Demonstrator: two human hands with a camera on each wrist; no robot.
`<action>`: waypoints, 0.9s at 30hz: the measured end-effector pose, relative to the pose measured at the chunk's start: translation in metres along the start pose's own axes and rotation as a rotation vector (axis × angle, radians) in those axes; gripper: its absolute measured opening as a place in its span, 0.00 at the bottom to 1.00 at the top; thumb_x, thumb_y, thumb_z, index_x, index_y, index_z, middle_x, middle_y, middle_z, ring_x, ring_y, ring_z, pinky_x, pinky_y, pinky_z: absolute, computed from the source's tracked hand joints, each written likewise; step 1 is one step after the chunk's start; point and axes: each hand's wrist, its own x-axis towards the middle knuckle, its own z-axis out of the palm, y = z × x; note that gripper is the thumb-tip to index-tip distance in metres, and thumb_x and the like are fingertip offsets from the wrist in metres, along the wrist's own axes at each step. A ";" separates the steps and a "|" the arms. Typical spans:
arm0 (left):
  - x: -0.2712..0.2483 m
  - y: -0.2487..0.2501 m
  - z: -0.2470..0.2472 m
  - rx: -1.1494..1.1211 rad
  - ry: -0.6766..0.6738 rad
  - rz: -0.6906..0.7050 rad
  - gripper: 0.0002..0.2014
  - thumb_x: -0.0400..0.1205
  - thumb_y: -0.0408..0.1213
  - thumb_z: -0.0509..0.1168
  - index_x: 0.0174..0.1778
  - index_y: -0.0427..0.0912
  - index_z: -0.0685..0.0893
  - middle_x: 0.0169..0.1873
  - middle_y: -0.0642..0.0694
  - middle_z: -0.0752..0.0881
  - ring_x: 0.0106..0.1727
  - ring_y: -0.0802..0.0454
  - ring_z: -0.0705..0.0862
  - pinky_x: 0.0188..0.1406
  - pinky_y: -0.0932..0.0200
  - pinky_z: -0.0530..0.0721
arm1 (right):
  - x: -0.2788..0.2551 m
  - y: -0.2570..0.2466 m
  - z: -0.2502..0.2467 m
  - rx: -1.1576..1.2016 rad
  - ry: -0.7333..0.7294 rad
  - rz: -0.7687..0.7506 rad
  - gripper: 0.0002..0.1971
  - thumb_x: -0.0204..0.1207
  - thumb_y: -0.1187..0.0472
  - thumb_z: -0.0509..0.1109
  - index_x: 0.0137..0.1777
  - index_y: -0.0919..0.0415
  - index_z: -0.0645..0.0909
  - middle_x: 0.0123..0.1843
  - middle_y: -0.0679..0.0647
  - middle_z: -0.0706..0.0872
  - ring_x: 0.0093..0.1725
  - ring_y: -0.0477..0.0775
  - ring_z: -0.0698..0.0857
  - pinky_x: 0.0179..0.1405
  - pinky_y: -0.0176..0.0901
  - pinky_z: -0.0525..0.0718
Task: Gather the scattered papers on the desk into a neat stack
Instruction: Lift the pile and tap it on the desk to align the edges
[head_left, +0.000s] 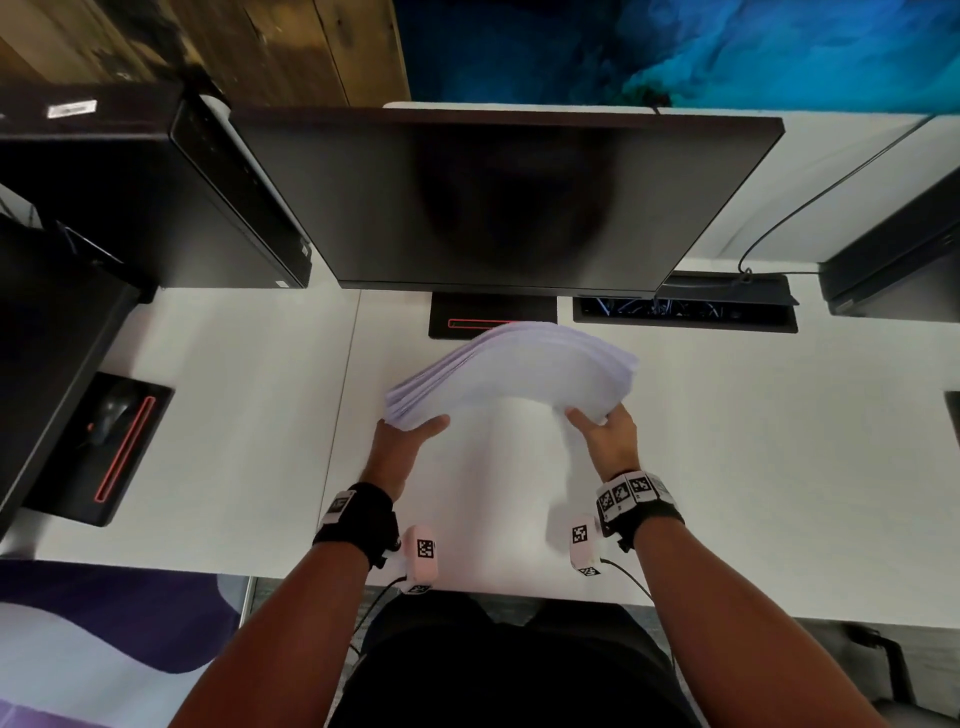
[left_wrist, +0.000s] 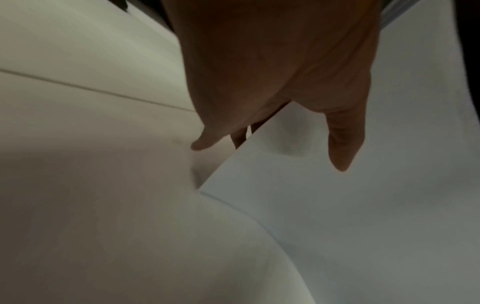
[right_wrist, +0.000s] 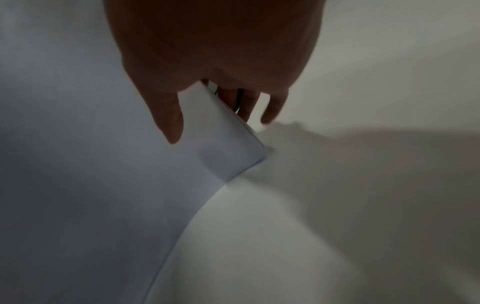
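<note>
Between both hands, above the worktop: bowed papers, long axis left-right. Left hand and right hand equally near, fingers pinching opposite ends.

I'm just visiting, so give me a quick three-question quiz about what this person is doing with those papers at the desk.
1. True or false: the stack of papers lies flat on the desk.
2. Which hands grip the stack? A) left hand only B) right hand only C) both
3. Fill in: directly behind the stack stands a dark ____.

Key:
1. False; it is bowed upward between the hands.
2. C; the left hand holds its left side, the right hand its right side.
3. monitor.
</note>
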 end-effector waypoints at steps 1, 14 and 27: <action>0.001 0.005 -0.002 0.022 -0.003 0.034 0.21 0.72 0.38 0.84 0.58 0.60 0.91 0.57 0.51 0.94 0.60 0.53 0.91 0.68 0.49 0.85 | 0.002 0.001 -0.003 -0.021 -0.005 -0.012 0.33 0.70 0.44 0.83 0.73 0.57 0.84 0.66 0.55 0.91 0.66 0.62 0.89 0.70 0.62 0.86; -0.006 0.126 -0.008 1.004 0.031 0.461 0.16 0.75 0.42 0.80 0.57 0.51 0.86 0.45 0.54 0.91 0.42 0.53 0.85 0.49 0.58 0.82 | 0.013 -0.040 -0.036 0.245 -0.145 -0.235 0.15 0.80 0.69 0.78 0.62 0.52 0.90 0.62 0.55 0.95 0.65 0.62 0.92 0.72 0.66 0.87; -0.002 0.132 0.123 1.526 -0.190 0.741 0.14 0.86 0.30 0.64 0.59 0.49 0.90 0.47 0.45 0.91 0.49 0.43 0.90 0.49 0.52 0.85 | 0.014 -0.023 -0.046 0.099 -0.139 -0.198 0.23 0.77 0.62 0.83 0.71 0.54 0.84 0.70 0.54 0.89 0.70 0.54 0.86 0.73 0.58 0.81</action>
